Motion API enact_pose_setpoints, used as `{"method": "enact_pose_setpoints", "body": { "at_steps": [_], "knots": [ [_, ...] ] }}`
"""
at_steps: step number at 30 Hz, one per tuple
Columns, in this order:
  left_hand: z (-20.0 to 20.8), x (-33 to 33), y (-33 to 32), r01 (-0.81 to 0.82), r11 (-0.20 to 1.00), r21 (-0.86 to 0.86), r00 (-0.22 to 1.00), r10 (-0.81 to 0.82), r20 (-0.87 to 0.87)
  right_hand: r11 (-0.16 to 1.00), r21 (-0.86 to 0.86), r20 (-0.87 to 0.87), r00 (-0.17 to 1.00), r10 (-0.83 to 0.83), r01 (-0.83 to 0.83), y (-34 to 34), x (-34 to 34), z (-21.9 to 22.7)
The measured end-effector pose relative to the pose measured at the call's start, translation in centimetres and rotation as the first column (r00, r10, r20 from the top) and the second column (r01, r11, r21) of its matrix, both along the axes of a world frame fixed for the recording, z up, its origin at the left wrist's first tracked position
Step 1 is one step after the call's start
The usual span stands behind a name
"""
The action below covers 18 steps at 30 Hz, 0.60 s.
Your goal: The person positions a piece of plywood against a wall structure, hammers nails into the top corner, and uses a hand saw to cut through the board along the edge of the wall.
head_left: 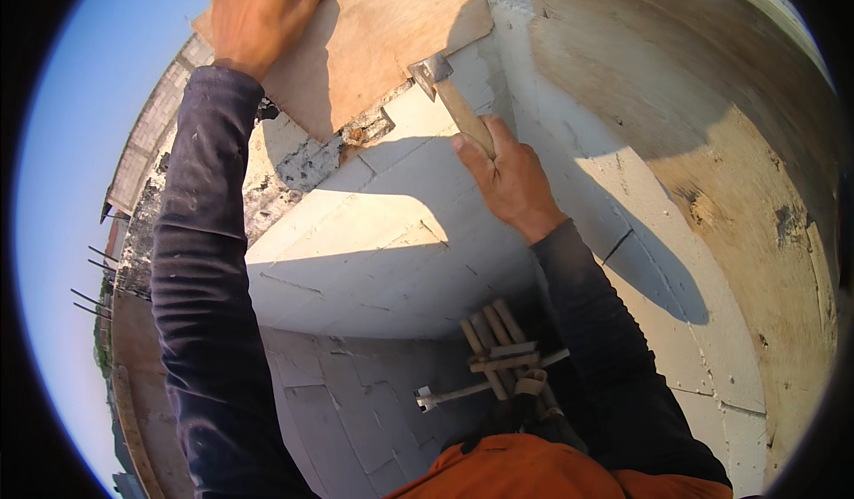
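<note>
My left hand (258,14) presses on a plywood sheet (382,41) near the top, its thumb stretched across the board; some fingertips run out of view. Closed around a wooden handle, my right hand (516,179) holds a hammer (463,112). The metal head lies against or just above the sheet's lower edge; I cannot tell whether they touch. Below that edge runs a rough, chipped strip of concrete (311,163) on top of a pale block wall (391,223).
A large weathered plywood panel (712,143) stands at the right beside another pale block wall (640,179). Wooden poles (498,325) and crossed pieces lie low in the shaded corner. Thin rods (92,303) stick out at the far left. An orange garment (525,468) shows at the bottom.
</note>
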<state>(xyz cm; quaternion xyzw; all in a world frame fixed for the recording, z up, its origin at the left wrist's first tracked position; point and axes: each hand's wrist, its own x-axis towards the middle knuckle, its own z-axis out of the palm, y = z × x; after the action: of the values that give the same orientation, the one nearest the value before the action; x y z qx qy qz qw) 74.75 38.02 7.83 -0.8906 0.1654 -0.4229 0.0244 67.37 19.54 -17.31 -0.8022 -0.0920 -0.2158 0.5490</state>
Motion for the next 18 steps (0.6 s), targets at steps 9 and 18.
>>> {"method": "enact_pose_setpoints", "body": {
  "at_steps": [9, 18],
  "knots": [
    [0.2, -0.8, -0.5, 0.007, 0.994, 0.107, 0.992, -0.02, 0.122, 0.989, -0.143, -0.253, 0.967, 0.006, -0.043, -0.7, -1.8, -2.7],
    [0.5, 0.4, 0.0, 0.047, 0.997, 0.064, 0.998, -0.049, 0.033, 1.0, -0.011, -0.035, 0.999, -0.003, 0.002, -0.3, -0.6, 1.0]
  ]
}}
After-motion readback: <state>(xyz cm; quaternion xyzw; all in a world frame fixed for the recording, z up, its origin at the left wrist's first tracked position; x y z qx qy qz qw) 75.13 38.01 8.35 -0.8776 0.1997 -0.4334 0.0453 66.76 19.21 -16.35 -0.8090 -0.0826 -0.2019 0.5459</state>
